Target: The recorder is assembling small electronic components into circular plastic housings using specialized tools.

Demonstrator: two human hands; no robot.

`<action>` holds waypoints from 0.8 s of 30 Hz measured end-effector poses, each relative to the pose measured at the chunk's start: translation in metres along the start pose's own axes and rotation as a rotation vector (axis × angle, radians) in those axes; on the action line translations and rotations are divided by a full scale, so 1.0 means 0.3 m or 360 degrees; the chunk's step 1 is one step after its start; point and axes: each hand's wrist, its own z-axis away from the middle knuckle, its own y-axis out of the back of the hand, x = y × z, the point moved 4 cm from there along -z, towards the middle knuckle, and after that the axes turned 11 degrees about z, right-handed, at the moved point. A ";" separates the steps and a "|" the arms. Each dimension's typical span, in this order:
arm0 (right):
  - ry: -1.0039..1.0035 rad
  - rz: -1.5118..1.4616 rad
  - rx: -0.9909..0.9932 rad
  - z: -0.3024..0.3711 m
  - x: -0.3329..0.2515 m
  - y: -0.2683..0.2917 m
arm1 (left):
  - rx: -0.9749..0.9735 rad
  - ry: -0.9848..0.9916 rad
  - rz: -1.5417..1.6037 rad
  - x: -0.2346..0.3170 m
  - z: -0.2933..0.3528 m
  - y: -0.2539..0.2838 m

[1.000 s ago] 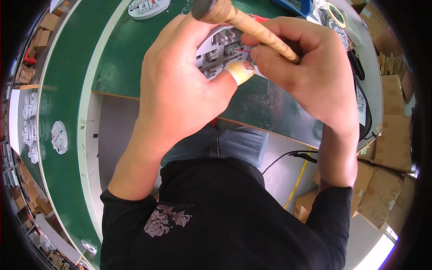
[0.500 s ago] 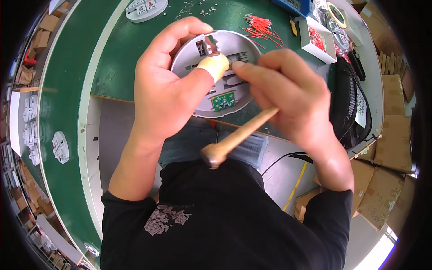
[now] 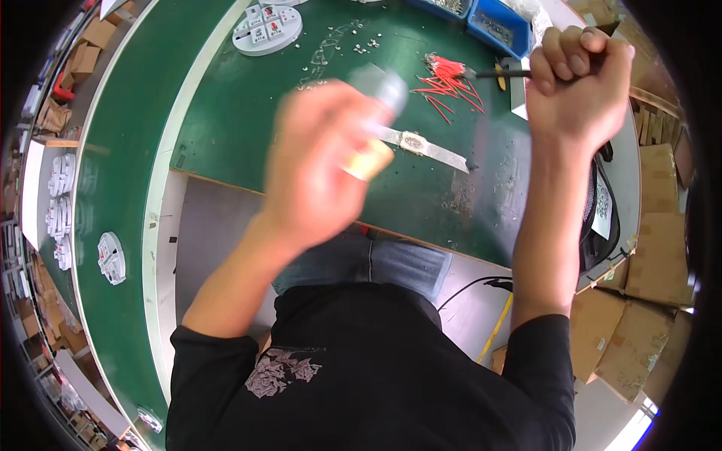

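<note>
My left hand (image 3: pixel 320 161) is smeared by motion over the near part of the green table. It looks closed, with a yellow wrap on the thumb. At its fingertips shows a blurred grey, partly see-through thing (image 3: pixel 385 86) whose kind I cannot make out. My right hand (image 3: pixel 579 86) is raised at the far right, its fingers wrapped round a thin dark rod-like tool (image 3: pixel 502 74). The tool's greyish tip points left, over a bunch of red wires (image 3: pixel 445 69). Between the hands lies a pale flat strip (image 3: pixel 447 156) with a yellowish lump on it.
White round units (image 3: pixel 267 30) with small parts stand at the far left of the green table (image 3: pixel 331 45). Small pale bits lie scattered beside them. Blue bins (image 3: pixel 500 30) sit at the back right. Another white unit (image 3: pixel 111 257) rests on the left-hand bench. Cardboard boxes (image 3: pixel 654 248) are stacked at right.
The round grey housing is no longer recognisable in my left hand. My right hand has moved up and right, away from it; the wooden handle has gone from view and a dark rod shows.
</note>
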 end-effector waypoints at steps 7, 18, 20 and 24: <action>-0.0358 -0.1086 -0.0280 0.001 0.231 -0.241 | -0.0481 -0.0144 -0.0317 -0.026 0.088 -0.218; -0.0562 -0.2104 -0.0900 0.020 0.328 -0.385 | -0.0142 0.0192 -0.0042 -0.077 0.080 -0.066; -0.0441 -0.1178 -0.0441 0.015 0.308 -0.337 | -0.0043 0.0260 -0.0063 -0.112 0.070 -0.021; -0.0352 -0.0817 -0.0269 0.034 0.242 -0.266 | 0.0245 0.0424 -0.0436 -0.148 0.043 0.055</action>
